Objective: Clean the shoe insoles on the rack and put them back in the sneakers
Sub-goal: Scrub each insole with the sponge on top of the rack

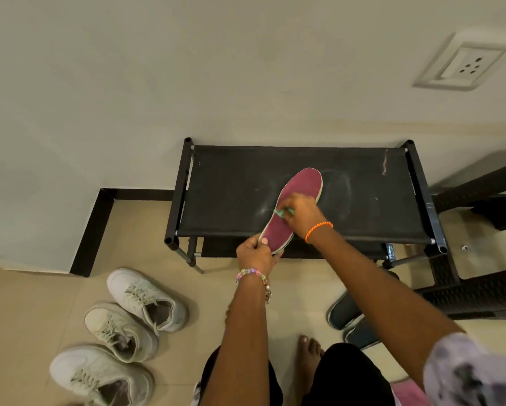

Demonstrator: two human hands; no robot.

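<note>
we're mid-scrub on the red insole [293, 206], which lies slantwise on the black rack [231, 183] top w/ its heel end hanging off the front edge. to do it well we keep the heel pinned so the insole can't skate on the fabric, work short strokes from the middle toward the toe, & press evenly so the thin foam doesn't buckle; the heel strip under the thumb likely needs a pass after.

left hand [256, 253] pinches the heel end, thumb on top, fingers under, forearm coming straight up from below. right hand [300, 212] is curled round a small green brush [281, 212], knuckles up, wrist bent down onto the insole's middle, arm reaching in diagonally from the right.

three white sneakers [134, 320] wait on the floor to the left, well apart from the rack.
</note>
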